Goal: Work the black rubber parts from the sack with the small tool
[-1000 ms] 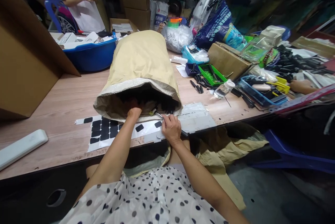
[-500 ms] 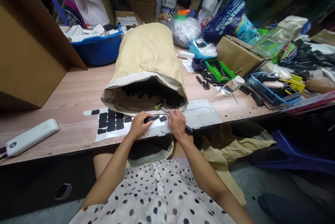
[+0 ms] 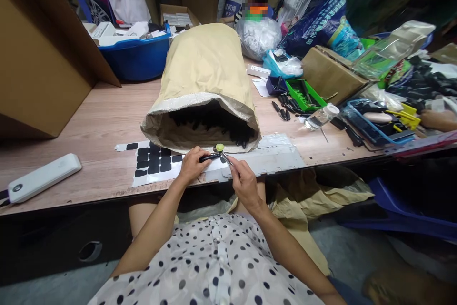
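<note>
Fingers of the left hand (image 3: 193, 166) grasp a slim black piece (image 3: 210, 157) directly in front of the open mouth of the sack (image 3: 207, 62). Fingers of the right hand (image 3: 246, 183) close around a metal-shafted tool (image 3: 227, 158), also in front of the sack, with its round yellow-green end near the tip of the piece. Contact between the two cannot be confirmed. For good control, brace the piece, hold the left fingertips back from the tool's end, and guide the shaft lightly. Avoid dragging the sheet of black squares (image 3: 153, 158), which lies before the sack.
</note>
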Motion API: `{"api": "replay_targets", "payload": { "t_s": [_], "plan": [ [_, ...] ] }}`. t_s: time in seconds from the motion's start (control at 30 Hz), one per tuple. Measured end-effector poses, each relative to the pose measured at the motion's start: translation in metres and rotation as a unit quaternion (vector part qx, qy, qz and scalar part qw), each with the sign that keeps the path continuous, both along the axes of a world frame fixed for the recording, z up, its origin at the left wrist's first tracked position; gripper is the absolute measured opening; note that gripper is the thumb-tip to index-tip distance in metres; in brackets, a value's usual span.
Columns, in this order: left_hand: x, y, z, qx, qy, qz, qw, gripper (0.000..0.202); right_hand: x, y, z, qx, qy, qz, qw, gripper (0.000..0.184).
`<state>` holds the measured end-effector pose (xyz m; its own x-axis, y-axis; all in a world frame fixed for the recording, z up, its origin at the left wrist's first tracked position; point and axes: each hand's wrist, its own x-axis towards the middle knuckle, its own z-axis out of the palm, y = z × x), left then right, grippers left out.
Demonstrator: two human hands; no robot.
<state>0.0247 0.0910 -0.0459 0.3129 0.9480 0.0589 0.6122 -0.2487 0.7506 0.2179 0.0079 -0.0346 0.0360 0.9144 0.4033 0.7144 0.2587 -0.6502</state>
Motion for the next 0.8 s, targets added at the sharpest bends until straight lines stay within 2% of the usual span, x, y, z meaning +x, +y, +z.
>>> {"api": "replay_targets", "payload": {
  "t_s": [0.2,0.4,0.57,0.7,0.8],
  "plan": [
    [0.002,0.001,-0.003,0.004,0.003,0.007,1.0,0.021,0.001,-0.002,-0.007,-0.015,-0.054,0.001,0.998,0.038],
    [0.003,0.002,-0.001,-0.002,0.004,-0.003,1.0,0.017,-0.006,-0.001,-0.002,0.006,-0.04,0.017,0.999,0.038],
    [0.002,0.003,0.001,-0.005,0.005,-0.012,1.0,0.012,-0.009,-0.001,-0.009,-0.012,-0.051,0.034,0.998,0.037],
    [0.003,0.003,-0.001,-0.013,0.002,-0.008,1.0,0.021,0.007,0.015,-0.009,0.015,-0.068,0.003,0.998,0.035],
    [0.003,0.002,-0.002,-0.009,0.002,0.0,1.0,0.021,0.023,0.037,-0.01,0.023,-0.152,-0.05,0.987,0.031]
  ]
}}
